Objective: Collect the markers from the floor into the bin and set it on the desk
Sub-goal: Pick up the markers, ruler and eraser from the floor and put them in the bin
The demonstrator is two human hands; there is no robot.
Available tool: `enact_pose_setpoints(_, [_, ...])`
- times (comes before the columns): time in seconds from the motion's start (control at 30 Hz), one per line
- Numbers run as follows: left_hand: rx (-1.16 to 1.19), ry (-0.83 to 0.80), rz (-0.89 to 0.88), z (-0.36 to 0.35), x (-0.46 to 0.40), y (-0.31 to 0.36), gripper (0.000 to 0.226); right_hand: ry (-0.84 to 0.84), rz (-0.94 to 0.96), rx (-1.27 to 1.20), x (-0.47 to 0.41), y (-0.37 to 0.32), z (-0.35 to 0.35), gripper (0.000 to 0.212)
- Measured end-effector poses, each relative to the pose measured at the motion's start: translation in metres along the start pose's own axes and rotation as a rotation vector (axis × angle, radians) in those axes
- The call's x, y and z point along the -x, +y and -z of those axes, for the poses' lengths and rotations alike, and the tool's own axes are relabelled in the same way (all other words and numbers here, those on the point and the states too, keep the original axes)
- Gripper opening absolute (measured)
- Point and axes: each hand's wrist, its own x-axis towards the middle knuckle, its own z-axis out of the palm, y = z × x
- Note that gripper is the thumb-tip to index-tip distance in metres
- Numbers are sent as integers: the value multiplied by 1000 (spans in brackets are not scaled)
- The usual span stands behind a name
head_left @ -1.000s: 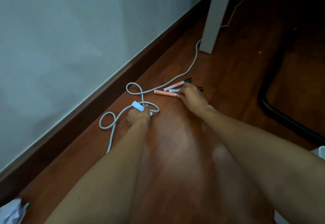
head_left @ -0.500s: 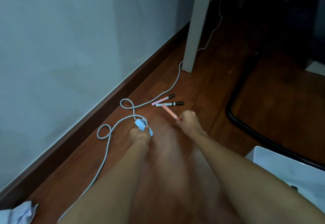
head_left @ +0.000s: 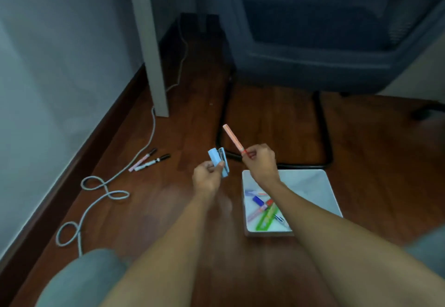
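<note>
My right hand (head_left: 258, 162) grips an orange marker (head_left: 232, 138) by its lower end, tip pointing up and left, above the far left corner of the white bin (head_left: 313, 181). A light blue stapler (head_left: 218, 163) is pinched in my left hand (head_left: 207, 179), just left of the bin. Inside the bin lie several pens, a blue item and a green ruler (head_left: 268, 217). Two markers stay on the floor to the left: a pink one (head_left: 142, 159) and a white one with a black cap (head_left: 153, 162), side by side.
A grey cable (head_left: 103, 186) loops along the floor by the dark skirting board and wall. The white desk leg (head_left: 154, 65) stands behind the markers. A dark chair (head_left: 325, 41) with a black tubular base (head_left: 322, 126) is beyond the bin. My knees are at the bottom corners.
Both hands lifted off the floor and swung right toward the bin, the right carrying the orange marker, the left the blue stapler. The view turned right, bringing the bin and chair in.
</note>
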Motion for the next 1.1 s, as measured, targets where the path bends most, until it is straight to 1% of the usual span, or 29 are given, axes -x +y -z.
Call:
enact_pose_setpoints(0.07, [2, -88, -25, -25, 18, 6, 24, 47, -40, 5, 12, 19, 24, 16])
enact_pose_setpoints(0.2, [-53, -228, 1, -63, 38, 0, 25, 79, -150, 10, 41, 53, 55, 15])
enact_pose_setpoints(0.33, [-120, -271, -26, -86, 57, -5, 19, 77, -207, 58, 70, 84, 63, 15])
enact_pose_setpoints(0.43, [-117, -269, -35, -90, 68, -12, 26, 45, -232, 87, 88, 104, 56, 16])
enact_pose_setpoints(0.5, [-92, -259, -43, -86, 71, -14, 29, 13, -239, 116, 94, 108, 52, 20])
enact_pose_setpoints(0.6, [-41, -197, -53, -70, 59, -13, 23, -18, -208, 159, 86, 100, 46, 32])
enact_pose_setpoints(0.67, [-32, -131, -82, -52, 42, -13, 19, -27, -158, 163, 70, 86, 40, 30])
enact_pose_setpoints(0.73, [-26, -59, -101, -28, 16, -18, 20, -37, -82, 138, 47, 65, 26, 25])
enact_pose_setpoints(0.8, [-25, 13, -81, 3, -12, -25, 20, -62, 6, 108, 24, 40, 3, 21])
enact_pose_setpoints(0.9, [-67, 146, -55, 56, -52, -36, 17, -111, 121, 69, -9, 5, -43, 20])
enact_pose_setpoints(0.97, [-103, 219, -56, 85, -68, -38, 16, -135, 163, 59, -25, -13, -63, 22])
enact_pose_setpoints(1.1, [-131, 395, -30, 137, -110, -56, 19, -240, 238, 47, -58, -39, -128, 22])
